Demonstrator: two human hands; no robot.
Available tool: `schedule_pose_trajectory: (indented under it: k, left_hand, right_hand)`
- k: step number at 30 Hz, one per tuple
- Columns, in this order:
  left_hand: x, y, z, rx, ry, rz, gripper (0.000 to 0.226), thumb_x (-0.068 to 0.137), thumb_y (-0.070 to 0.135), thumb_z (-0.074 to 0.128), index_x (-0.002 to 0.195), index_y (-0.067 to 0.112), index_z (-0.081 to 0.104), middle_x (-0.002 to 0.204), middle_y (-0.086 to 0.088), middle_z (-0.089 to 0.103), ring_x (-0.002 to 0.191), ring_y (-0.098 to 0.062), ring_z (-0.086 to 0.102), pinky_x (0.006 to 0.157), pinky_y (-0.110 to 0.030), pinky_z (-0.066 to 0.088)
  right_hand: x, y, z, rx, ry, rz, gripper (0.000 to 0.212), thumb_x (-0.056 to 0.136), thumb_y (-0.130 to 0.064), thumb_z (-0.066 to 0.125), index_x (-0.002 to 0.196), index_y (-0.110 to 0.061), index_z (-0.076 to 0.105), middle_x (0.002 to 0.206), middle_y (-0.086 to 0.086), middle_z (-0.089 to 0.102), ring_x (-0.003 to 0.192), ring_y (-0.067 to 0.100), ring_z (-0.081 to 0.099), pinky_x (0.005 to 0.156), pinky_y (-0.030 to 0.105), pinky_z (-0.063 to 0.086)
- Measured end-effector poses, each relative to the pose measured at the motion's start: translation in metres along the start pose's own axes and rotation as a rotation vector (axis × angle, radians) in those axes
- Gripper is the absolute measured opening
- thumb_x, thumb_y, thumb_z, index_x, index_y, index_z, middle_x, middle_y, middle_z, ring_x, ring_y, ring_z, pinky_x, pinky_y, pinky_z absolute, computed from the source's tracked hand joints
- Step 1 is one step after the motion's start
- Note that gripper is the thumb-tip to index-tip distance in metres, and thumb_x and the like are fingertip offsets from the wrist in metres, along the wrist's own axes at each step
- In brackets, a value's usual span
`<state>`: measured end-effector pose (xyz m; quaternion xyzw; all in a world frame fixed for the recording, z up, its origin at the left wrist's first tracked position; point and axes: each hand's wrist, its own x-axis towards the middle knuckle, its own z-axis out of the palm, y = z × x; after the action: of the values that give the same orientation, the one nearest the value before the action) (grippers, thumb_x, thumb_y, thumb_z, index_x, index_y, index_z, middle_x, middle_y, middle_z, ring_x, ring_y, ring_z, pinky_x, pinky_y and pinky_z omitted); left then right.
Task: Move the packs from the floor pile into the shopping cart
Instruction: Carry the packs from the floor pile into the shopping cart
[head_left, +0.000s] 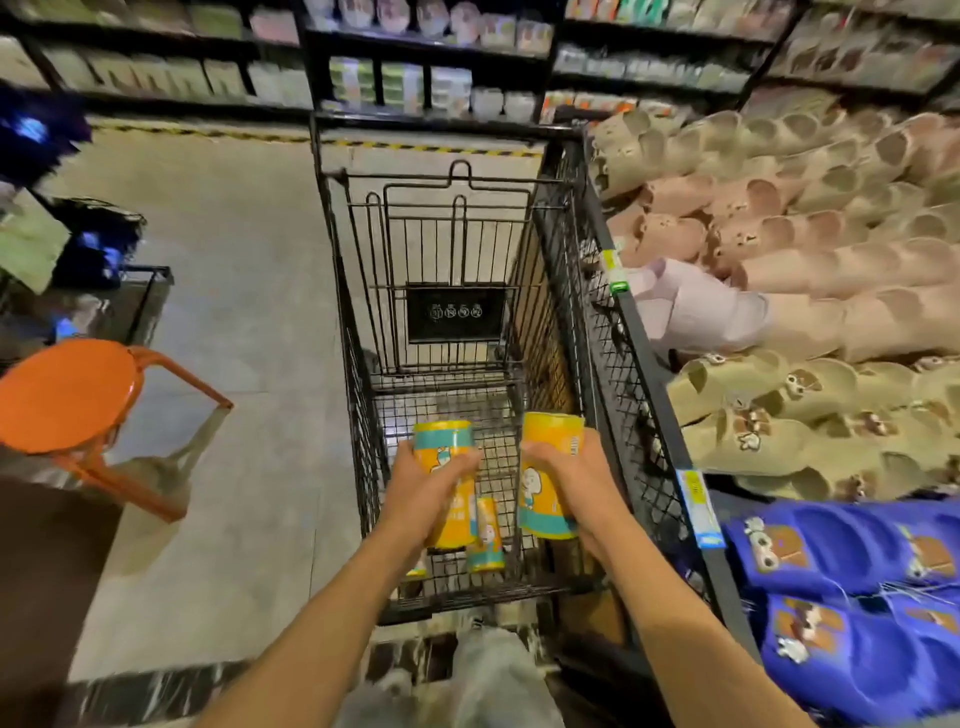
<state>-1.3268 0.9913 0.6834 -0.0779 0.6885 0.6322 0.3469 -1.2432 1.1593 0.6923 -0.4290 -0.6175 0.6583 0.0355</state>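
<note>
A black wire shopping cart (337, 291) stands in front of me, its basket open at the top. My left hand (423, 488) grips a yellow and teal pack (444, 441) above the near end of the basket. My right hand (566, 478) grips a second yellow and teal pack (545, 499) beside it, close to the cart's right wall. Lower down, inside the basket, lies another yellow pack (488, 535), partly hidden by the left pack. The floor pile is out of sight.
An orange stool (67, 389) stands on the floor to the left. Right of the cart runs a black mesh display bin (639, 374) with pink, beige and blue slippers (841, 566). Dark shelves (415, 78) of goods line the far wall.
</note>
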Motion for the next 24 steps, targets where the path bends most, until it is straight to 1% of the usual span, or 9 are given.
schedule_pose_trajectory:
  k: [4, 7, 10, 12, 14, 15, 18, 20, 24]
  left_hand:
    - [0.041, -0.021, 0.021, 0.095, 0.116, -0.075, 0.061, 0.073, 0.039, 0.086, 0.120, 0.025, 0.052, 0.104, -0.002, 0.071, 0.091, -0.023, 0.072, 0.084, -0.053, 0.060]
    - [0.074, -0.041, 0.035, 0.260, 0.166, -0.118, 0.064, 0.067, 0.051, 0.085, 0.117, 0.027, 0.055, 0.099, 0.005, 0.071, 0.090, -0.018, 0.070, 0.087, -0.046, 0.058]
    - [0.099, -0.064, 0.046, 0.348, 0.177, -0.162, 0.037, 0.077, 0.035, 0.084, 0.097, 0.028, 0.054, 0.093, 0.003, 0.069, 0.088, -0.019, 0.068, 0.083, -0.037, 0.056]
    - [0.117, -0.083, 0.050, 0.406, 0.188, -0.200, 0.037, 0.080, 0.028, 0.083, 0.090, 0.028, 0.048, 0.090, 0.003, 0.066, 0.086, -0.018, 0.067, 0.076, -0.031, 0.054]
    - [0.134, -0.104, 0.053, 0.468, 0.189, -0.223, 0.045, 0.078, 0.033, 0.084, 0.100, 0.023, 0.046, 0.096, -0.001, 0.066, 0.090, -0.023, 0.067, 0.077, -0.033, 0.054]
    - [0.142, -0.115, 0.053, 0.509, 0.184, -0.236, 0.058, 0.075, 0.040, 0.085, 0.112, 0.020, 0.045, 0.103, -0.004, 0.066, 0.095, -0.028, 0.066, 0.082, -0.037, 0.054]
    - [0.164, -0.146, 0.051, 0.596, 0.182, -0.269, 0.098, 0.070, 0.054, 0.081, 0.145, 0.014, 0.032, 0.125, -0.012, 0.061, 0.112, -0.035, 0.061, 0.092, -0.041, 0.051]
    - [0.174, -0.159, 0.048, 0.626, 0.174, -0.274, 0.102, 0.076, 0.049, 0.081, 0.154, 0.014, 0.024, 0.135, -0.016, 0.057, 0.120, -0.036, 0.057, 0.098, -0.042, 0.049]
    - [0.193, -0.182, 0.043, 0.729, 0.162, -0.295, 0.094, 0.085, 0.037, 0.078, 0.155, 0.014, 0.019, 0.134, -0.018, 0.053, 0.120, -0.036, 0.054, 0.093, -0.037, 0.044]
  right_hand:
    - [0.050, 0.023, -0.009, -0.080, -0.049, 0.108, 0.055, 0.074, -0.034, 0.084, 0.114, -0.024, 0.047, 0.112, 0.006, 0.065, 0.100, 0.022, 0.068, 0.091, 0.055, 0.057]
    - [0.088, 0.043, -0.013, -0.184, -0.057, 0.193, 0.048, 0.084, -0.028, 0.079, 0.114, -0.019, 0.043, 0.104, 0.002, 0.060, 0.091, 0.014, 0.062, 0.081, 0.041, 0.055]
    - [0.122, 0.071, -0.013, -0.212, -0.014, 0.296, 0.048, 0.084, -0.025, 0.080, 0.112, -0.021, 0.041, 0.100, 0.002, 0.057, 0.085, 0.013, 0.058, 0.066, 0.035, 0.051]
    - [0.141, 0.093, -0.009, -0.252, -0.009, 0.349, 0.051, 0.085, -0.021, 0.079, 0.118, -0.017, 0.040, 0.098, 0.001, 0.057, 0.084, 0.014, 0.058, 0.066, 0.033, 0.050]
    - [0.157, 0.116, -0.002, -0.304, -0.014, 0.421, 0.074, 0.085, -0.029, 0.079, 0.140, -0.010, 0.033, 0.116, 0.008, 0.060, 0.102, 0.026, 0.061, 0.083, 0.039, 0.053]
    - [0.165, 0.128, 0.002, -0.345, 0.004, 0.450, 0.087, 0.084, -0.037, 0.079, 0.149, -0.012, 0.027, 0.130, 0.011, 0.057, 0.116, 0.031, 0.058, 0.094, 0.043, 0.051]
    - [0.188, 0.161, 0.012, -0.464, 0.018, 0.500, 0.102, 0.082, -0.051, 0.076, 0.158, -0.015, 0.018, 0.148, 0.014, 0.049, 0.135, 0.037, 0.048, 0.105, 0.044, 0.044]
    - [0.198, 0.181, 0.017, -0.519, -0.012, 0.513, 0.106, 0.079, -0.055, 0.076, 0.157, -0.014, 0.018, 0.147, 0.015, 0.051, 0.134, 0.037, 0.049, 0.108, 0.048, 0.043]
    - [0.209, 0.208, 0.019, -0.595, -0.029, 0.531, 0.105, 0.080, -0.055, 0.075, 0.159, -0.015, 0.017, 0.146, 0.016, 0.051, 0.134, 0.037, 0.048, 0.108, 0.047, 0.042]
